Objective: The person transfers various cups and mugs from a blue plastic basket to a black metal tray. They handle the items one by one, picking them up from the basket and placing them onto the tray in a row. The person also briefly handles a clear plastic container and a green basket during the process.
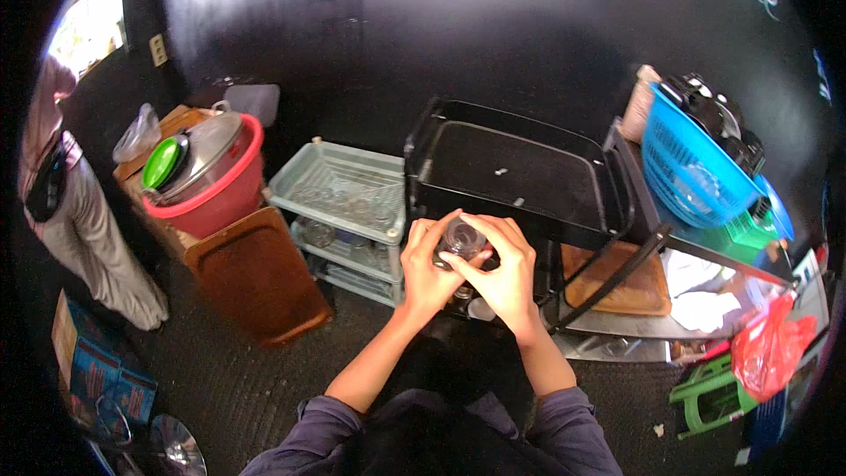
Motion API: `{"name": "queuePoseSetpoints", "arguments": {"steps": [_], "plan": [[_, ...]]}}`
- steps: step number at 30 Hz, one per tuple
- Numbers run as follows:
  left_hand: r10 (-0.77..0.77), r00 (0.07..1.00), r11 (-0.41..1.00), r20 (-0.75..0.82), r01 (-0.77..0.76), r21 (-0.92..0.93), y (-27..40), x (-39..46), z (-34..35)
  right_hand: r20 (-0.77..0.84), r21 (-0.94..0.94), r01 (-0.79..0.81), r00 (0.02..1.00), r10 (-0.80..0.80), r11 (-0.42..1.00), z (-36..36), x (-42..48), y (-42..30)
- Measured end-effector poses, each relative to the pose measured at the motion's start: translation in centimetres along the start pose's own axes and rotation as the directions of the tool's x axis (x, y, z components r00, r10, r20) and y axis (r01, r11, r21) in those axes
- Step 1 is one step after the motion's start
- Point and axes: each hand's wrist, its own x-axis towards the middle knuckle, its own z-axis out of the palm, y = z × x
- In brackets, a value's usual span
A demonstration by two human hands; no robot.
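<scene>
Both of my hands meet around a small clear container, glass or plastic, with its round end facing up at me. My left hand wraps its left side and underside. From the right, my right hand grips it with thumb and fingers curved about the rim. Just beyond my hands stands a black rack whose top tray holds two small pale scraps. Below my hands, a white round item and other things on the lower rack are partly hidden.
Left of the rack, a pale green plastic shelf holds clear glassware. A red tub bears a metal lid; a brown tray leans below. At right, a blue basket sits on a metal table above a green stool. A person stands far left.
</scene>
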Motion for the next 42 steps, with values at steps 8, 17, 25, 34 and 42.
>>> {"name": "queuePoseSetpoints", "arguments": {"steps": [8,17,25,34,42], "plan": [[-0.220,0.969,0.975,-0.108,0.222,0.006,-7.7,2.9,-7.2,0.198,0.218,0.070,0.974,-0.114,0.974,10.6,3.9,2.4],[-0.318,0.933,0.948,-0.170,0.314,-0.048,-20.2,7.1,-12.8,0.337,0.361,-0.075,0.940,-0.055,0.930,24.6,4.5,6.7],[-0.257,0.959,0.961,-0.123,0.267,0.071,-32.9,9.5,-20.3,0.543,-0.157,0.151,0.839,-0.042,0.976,32.6,1.5,10.5],[-0.217,0.976,0.803,-0.002,0.179,0.568,-38.7,11.9,-23.6,0.585,-0.223,0.170,0.811,-0.008,0.960,32.5,1.2,11.1],[-0.447,0.877,0.720,0.178,0.234,0.654,-42.4,10.8,-24.5,0.563,-0.127,0.080,0.826,0.006,0.989,32.2,1.3,11.6]]}}
